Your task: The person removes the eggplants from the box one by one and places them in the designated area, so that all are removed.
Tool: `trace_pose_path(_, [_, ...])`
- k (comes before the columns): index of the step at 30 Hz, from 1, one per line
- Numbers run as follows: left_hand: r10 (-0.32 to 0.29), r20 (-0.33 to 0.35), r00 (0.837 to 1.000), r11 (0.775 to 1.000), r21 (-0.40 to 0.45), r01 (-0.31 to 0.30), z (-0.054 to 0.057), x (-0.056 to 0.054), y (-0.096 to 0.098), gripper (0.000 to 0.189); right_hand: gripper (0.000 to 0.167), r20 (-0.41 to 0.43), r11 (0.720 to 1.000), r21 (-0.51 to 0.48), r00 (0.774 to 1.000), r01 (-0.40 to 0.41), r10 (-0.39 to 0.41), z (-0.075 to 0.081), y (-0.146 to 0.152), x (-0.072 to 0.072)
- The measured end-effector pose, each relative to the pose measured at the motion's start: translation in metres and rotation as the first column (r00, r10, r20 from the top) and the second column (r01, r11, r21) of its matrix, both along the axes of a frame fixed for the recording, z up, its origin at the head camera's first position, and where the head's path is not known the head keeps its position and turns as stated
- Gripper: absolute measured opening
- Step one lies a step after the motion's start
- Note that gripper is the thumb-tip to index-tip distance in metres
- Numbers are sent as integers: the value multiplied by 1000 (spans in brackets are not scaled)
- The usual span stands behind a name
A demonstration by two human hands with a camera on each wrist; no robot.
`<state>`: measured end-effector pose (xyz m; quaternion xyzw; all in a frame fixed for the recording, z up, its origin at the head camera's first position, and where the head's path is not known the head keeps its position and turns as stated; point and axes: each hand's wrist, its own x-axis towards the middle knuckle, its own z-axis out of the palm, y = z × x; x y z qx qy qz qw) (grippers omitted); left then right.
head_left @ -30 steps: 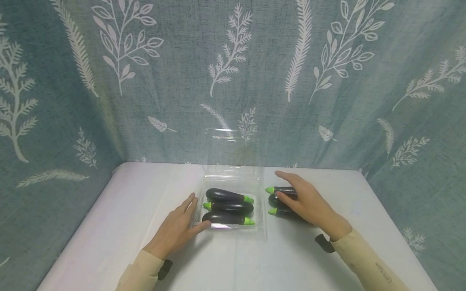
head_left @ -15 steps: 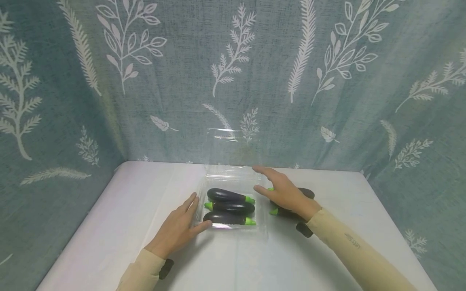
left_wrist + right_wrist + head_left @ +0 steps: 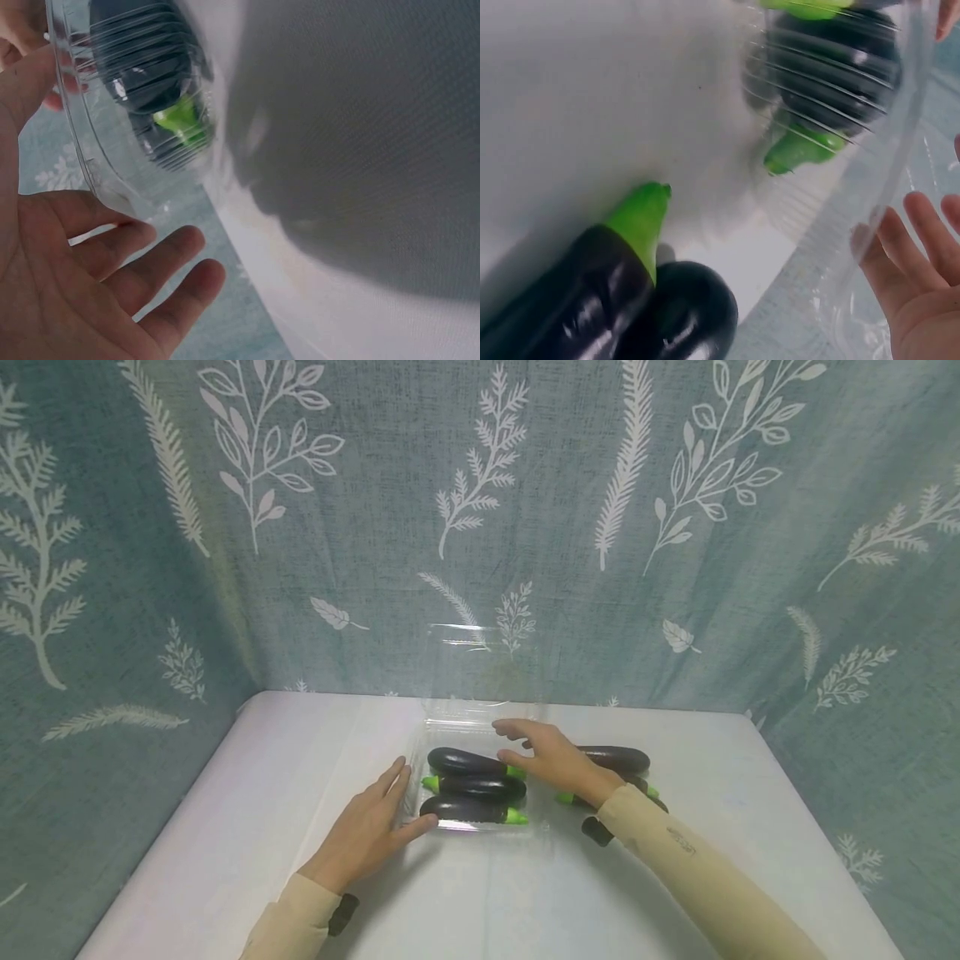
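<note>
A clear plastic clamshell box lies in the middle of the table, its lid raised at the back. Inside are three eggplants, a rear one, a middle one and a front one, with their green stem ends alternating. My left hand rests at the box's left side, thumb at the front corner and fingers loosely spread along the wall. Over the box's back right corner is my right hand, fingers relaxed; in the right wrist view its fingertips are right at the rim.
Right of the box, under and beside the right forearm, lie several more eggplants, partly hidden. The right wrist view shows one green-tipped eggplant outside the box. A leaf-patterned curtain rises behind the white table.
My right hand has moved left from above the eggplants on the right to the box's right side, with nothing in it. The left hand has stayed at the box.
</note>
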<state>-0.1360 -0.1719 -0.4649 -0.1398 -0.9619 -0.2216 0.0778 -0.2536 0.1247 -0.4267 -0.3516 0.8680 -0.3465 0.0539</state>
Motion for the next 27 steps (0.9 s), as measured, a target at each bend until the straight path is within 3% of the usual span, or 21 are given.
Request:
trace_pose_path(9, [5,11,1000,1000,-4,-5,1,0,1,92,50,26,999,38,1000,-7,6,-13,-9,-2])
trace_pose_path(16, [11,12,1000,1000,-10,-11,1,-1,2,92,47,-9,997,77,1000,-23,24,-22,-16,-7])
trace_pose_path(21, [11,16,1000,1000,-11,-11,2,-1,3,90,45,-4,993,120,1000,-22,22,-19,-21,-5])
trace_pose_path(27, [12,23,1000,1000,-9,-12,3,0,3,91,40,-59,983,182,997,-40,52,-20,-30,-2])
